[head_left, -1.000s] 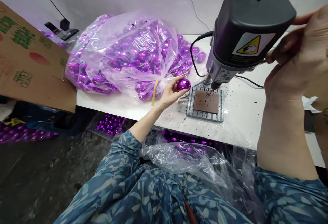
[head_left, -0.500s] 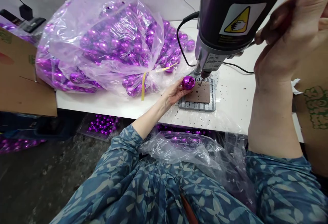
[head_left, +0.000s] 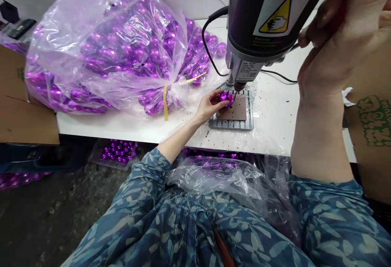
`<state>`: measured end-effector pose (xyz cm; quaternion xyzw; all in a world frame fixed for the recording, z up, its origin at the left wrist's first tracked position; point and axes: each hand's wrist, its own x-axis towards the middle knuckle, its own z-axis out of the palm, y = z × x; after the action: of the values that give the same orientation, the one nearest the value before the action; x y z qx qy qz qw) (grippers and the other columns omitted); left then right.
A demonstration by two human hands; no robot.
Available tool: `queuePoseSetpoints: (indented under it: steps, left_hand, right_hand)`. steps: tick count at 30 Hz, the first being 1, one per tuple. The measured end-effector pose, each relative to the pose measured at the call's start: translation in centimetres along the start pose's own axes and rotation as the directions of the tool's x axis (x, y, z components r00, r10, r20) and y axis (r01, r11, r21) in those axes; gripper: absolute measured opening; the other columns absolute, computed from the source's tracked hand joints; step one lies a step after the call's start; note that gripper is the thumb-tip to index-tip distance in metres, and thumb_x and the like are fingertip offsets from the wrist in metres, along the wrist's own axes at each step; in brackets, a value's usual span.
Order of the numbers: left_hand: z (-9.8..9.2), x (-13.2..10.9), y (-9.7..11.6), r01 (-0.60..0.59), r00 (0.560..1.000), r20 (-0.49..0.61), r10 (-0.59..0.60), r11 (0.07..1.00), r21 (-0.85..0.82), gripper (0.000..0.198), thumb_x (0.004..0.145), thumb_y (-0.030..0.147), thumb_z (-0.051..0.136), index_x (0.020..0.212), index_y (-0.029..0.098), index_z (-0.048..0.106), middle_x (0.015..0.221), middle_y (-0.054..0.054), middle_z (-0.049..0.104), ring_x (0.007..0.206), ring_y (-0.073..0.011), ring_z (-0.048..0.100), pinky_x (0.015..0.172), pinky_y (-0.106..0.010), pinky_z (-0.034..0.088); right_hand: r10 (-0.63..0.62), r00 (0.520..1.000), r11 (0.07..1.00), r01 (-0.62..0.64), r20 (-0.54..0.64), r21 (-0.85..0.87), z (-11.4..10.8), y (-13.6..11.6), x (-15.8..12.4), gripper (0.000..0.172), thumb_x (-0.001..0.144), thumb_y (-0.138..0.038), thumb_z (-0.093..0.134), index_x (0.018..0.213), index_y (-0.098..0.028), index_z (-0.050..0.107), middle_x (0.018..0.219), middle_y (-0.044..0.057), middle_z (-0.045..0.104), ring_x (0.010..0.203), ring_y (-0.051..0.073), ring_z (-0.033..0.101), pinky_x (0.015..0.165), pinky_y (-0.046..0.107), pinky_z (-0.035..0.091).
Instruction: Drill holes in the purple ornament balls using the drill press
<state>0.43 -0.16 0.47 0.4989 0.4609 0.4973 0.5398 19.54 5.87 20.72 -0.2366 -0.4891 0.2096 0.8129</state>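
A shiny purple faceted ball [head_left: 226, 98] is pinched between the thumb and fingers of my left hand [head_left: 210, 106]. It is just beside the tip of the bit under the drill press [head_left: 259, 18], over a brown board [head_left: 238, 111]. Beneath the board lies the grey slotted base plate [head_left: 249, 125]. Up at the right, my right hand [head_left: 345, 34] is closed beside the motor housing. Its fingers curl round the drill press handle, most of which they hide; a bit of red shows between them.
A big clear bag [head_left: 100, 47] of purple balls, bound with yellow tape [head_left: 165, 103], fills the table's left. Dark shavings dot the white table [head_left: 275, 112]. Cardboard boxes [head_left: 27, 104] flank both sides. Below the edge are a tray [head_left: 119, 153] of balls and a plastic bag [head_left: 226, 177].
My left hand has brought the purple ball from the board's left edge in beside the drill bit, turning it in the fingers. My right hand stays at the handle. The view has shifted slightly.
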Motion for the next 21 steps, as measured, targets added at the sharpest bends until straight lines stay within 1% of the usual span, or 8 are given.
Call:
queuePoseSetpoints:
  steps: [3,6,9,12,14,16,19,21]
  left_hand:
    - [-0.1,0.6,-1.0,-0.084,0.995,0.069,0.075,0.988,0.132,0.060,0.084,0.037,0.096,0.137,0.018,0.074,0.133,-0.014,0.082,0.120,-0.0286,0.079,0.114,-0.051,0.062]
    - [0.0,0.9,-1.6,-0.190,0.980,0.113,0.165,0.945,0.265,0.059,0.086,0.037,0.093,0.139,0.019,0.073,0.136,-0.015,0.079,0.118,-0.0279,0.078,0.109,-0.050,0.064]
    - [0.2,0.7,-1.7,-0.340,0.940,0.171,0.296,0.853,0.396,0.059,0.087,0.038,0.093,0.140,0.021,0.072,0.134,-0.013,0.076,0.120,-0.0294,0.074,0.106,-0.049,0.064]
    - [0.6,0.3,-2.0,-0.436,0.900,0.235,0.367,0.787,0.437,0.062,0.090,0.041,0.091,0.144,0.021,0.068,0.138,-0.015,0.072,0.130,-0.0325,0.071,0.111,-0.053,0.062]
    - [0.9,0.1,-2.5,-0.436,0.899,0.244,0.364,0.797,0.417,0.061,0.092,0.040,0.089,0.146,0.021,0.065,0.144,-0.016,0.070,0.137,-0.0337,0.069,0.118,-0.056,0.059]
    - [1.2,0.0,-3.1,-0.399,0.915,0.230,0.332,0.834,0.382,0.061,0.093,0.040,0.088,0.147,0.023,0.064,0.149,-0.015,0.070,0.146,-0.0351,0.065,0.126,-0.060,0.053]
    - [1.3,0.0,-3.8,-0.338,0.937,0.208,0.282,0.883,0.326,0.064,0.093,0.043,0.088,0.149,0.027,0.063,0.151,-0.013,0.070,0.154,-0.0367,0.059,0.131,-0.064,0.047]
    - [1.2,0.0,-3.9,-0.314,0.943,0.209,0.258,0.899,0.304,0.065,0.092,0.047,0.089,0.149,0.028,0.062,0.150,-0.013,0.071,0.151,-0.0374,0.061,0.129,-0.066,0.049]
  right_hand:
    - [0.018,1.000,1.000,-0.018,0.024,-0.005,-0.1,-0.3,0.0,0.069,0.059,-0.084,0.076,0.074,-0.019,0.059,0.053,-0.008,0.037,0.039,0.006,0.042,0.037,0.029,0.019]
    - [0.041,0.997,0.999,-0.041,0.060,0.005,-0.3,-0.6,0.0,0.067,0.060,-0.081,0.076,0.075,-0.019,0.058,0.057,-0.007,0.045,0.042,0.004,0.045,0.037,0.029,0.021]
    - [0.025,0.997,1.000,-0.026,0.069,0.012,-0.3,-0.6,0.1,0.065,0.061,-0.080,0.075,0.074,-0.019,0.057,0.053,-0.009,0.036,0.041,0.003,0.044,0.037,0.026,0.022]
    - [0.028,0.997,0.999,-0.030,0.074,0.014,-0.2,-0.7,0.1,0.065,0.061,-0.081,0.075,0.074,-0.019,0.058,0.050,-0.010,0.030,0.041,0.005,0.045,0.037,0.026,0.024]
    - [0.036,0.997,0.999,-0.038,0.074,0.016,-0.2,-0.9,0.0,0.064,0.062,-0.080,0.076,0.076,-0.019,0.060,0.051,-0.010,0.031,0.041,0.005,0.045,0.037,0.026,0.025]
    - [0.047,0.996,0.999,-0.048,0.074,0.011,-0.2,-1.1,-0.2,0.062,0.062,-0.077,0.076,0.075,-0.019,0.060,0.052,-0.009,0.031,0.042,0.004,0.044,0.038,0.025,0.026]
    - [0.055,0.996,0.998,-0.056,0.063,0.011,-0.2,-1.0,-0.2,0.065,0.062,-0.081,0.072,0.062,-0.021,0.048,0.050,-0.009,0.028,0.038,0.004,0.036,0.036,0.026,0.021]
    - [0.057,0.996,0.998,-0.058,0.072,0.006,-0.2,-0.6,0.0,0.070,0.062,-0.088,0.065,0.056,-0.023,0.040,0.048,-0.007,0.027,0.037,0.004,0.031,0.034,0.028,0.019]
